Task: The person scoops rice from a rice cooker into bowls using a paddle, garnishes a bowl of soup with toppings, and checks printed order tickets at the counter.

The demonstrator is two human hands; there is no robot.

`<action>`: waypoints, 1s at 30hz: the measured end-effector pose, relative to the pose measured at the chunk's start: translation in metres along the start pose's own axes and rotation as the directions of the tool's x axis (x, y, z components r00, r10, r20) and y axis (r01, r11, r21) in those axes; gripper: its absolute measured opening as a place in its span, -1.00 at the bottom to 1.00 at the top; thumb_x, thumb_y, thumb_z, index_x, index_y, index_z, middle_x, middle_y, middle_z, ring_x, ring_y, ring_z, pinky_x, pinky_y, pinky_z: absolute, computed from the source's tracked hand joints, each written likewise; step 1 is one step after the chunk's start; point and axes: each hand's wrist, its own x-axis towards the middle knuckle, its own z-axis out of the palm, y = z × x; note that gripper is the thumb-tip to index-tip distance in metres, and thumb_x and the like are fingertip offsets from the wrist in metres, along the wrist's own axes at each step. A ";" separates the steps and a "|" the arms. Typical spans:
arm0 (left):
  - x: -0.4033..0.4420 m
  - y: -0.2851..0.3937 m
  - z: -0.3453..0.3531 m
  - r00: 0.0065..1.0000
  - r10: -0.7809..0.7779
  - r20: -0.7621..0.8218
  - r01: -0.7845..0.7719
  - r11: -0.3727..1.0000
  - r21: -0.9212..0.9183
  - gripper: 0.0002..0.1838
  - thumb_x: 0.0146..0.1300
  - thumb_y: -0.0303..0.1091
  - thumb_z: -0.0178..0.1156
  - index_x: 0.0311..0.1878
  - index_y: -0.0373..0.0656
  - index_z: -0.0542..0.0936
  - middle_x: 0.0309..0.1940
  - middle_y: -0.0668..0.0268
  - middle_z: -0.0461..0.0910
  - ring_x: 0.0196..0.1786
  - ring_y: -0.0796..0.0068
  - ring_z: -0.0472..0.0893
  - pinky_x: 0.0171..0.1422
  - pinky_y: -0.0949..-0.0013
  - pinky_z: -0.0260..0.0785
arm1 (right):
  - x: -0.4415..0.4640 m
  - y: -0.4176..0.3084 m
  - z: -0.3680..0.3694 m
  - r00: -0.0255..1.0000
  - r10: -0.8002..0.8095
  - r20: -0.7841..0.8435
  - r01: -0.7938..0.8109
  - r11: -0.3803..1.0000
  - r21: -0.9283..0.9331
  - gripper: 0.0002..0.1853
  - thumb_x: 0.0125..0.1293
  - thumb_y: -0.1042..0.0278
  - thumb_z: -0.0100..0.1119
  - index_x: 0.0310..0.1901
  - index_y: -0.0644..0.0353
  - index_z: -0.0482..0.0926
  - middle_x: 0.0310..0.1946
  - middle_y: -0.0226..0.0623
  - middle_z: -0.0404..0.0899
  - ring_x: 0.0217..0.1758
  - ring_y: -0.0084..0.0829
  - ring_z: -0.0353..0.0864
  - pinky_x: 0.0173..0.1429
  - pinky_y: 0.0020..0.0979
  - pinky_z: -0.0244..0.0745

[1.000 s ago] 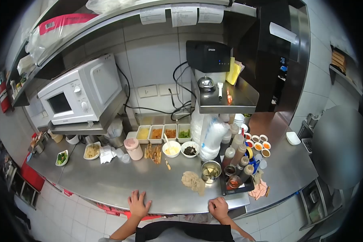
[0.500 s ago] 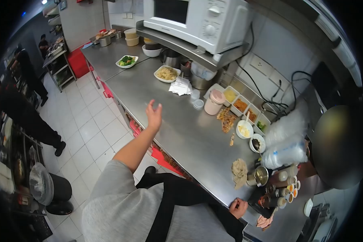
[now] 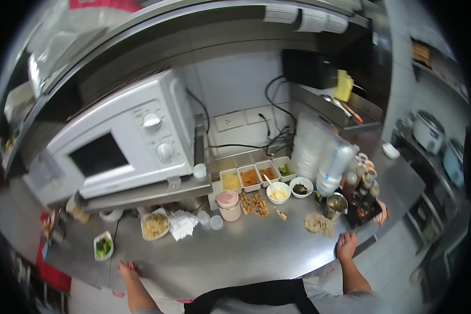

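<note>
Near the front edge of the steel counter (image 3: 209, 261), at the left, my left hand (image 3: 127, 269) rests with its fingers partly bent and somewhat blurred; no object shows in it. A white dish of green vegetables (image 3: 104, 246) is the nearest thing, just above and left of it. My right hand (image 3: 346, 245) lies curled at the counter's front edge on the right, its fingers folded and nothing visible in them. Beyond it are a crumpled beige cloth (image 3: 319, 225), a metal pot (image 3: 335, 205) and a black tray of sauce bottles (image 3: 362, 210).
A white microwave (image 3: 125, 138) sits on a shelf above the left side. Along the back are a noodle dish (image 3: 155, 225), white papers (image 3: 183, 224), a pink-lidded jar (image 3: 228, 205), food containers (image 3: 249, 178), two bowls and plastic-wrapped stacks (image 3: 332, 167).
The view has swung left, then back toward the wall. My left hand was raised above the counter and is now down at its left front edge. My right hand has stayed curled at the edge.
</note>
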 end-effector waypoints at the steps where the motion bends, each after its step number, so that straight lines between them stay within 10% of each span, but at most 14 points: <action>1: 0.009 0.007 0.003 1.000 -0.002 0.008 0.002 1.000 0.015 -0.19 0.18 -0.03 0.24 0.35 -0.06 0.03 -0.04 0.06 0.45 -0.22 0.30 0.52 -0.27 0.42 0.46 | -0.006 -0.012 0.001 0.998 0.067 -0.011 -0.067 0.997 -0.028 -0.87 0.04 0.47 0.16 -0.32 0.13 0.56 -0.28 -0.16 0.42 -0.13 -0.10 0.39 -0.02 -0.16 0.29; 21: 0.125 0.031 0.037 0.999 0.032 0.014 -0.031 0.997 -0.069 -0.58 0.14 -0.15 -0.11 0.01 -0.15 0.44 -0.22 0.24 0.54 -0.48 0.38 0.49 -0.47 0.37 0.40 | -0.037 -0.075 0.007 0.949 0.315 -0.018 -0.314 0.937 -0.152 -0.65 0.07 0.39 0.16 -0.04 0.05 0.53 0.07 -0.15 0.37 0.21 -0.09 0.28 0.32 -0.15 0.12; 30: 0.033 0.057 -0.041 0.964 0.029 0.265 -0.142 0.898 0.416 -0.64 0.21 -0.15 -0.17 -0.04 -0.08 0.45 -0.39 0.25 0.54 -0.46 0.41 0.52 -0.44 0.33 0.43 | -0.038 -0.068 0.005 0.972 0.236 -0.012 -0.236 0.966 -0.109 -0.63 0.03 0.39 0.17 -0.05 0.12 0.51 0.06 -0.08 0.35 0.20 -0.06 0.27 0.32 -0.08 0.07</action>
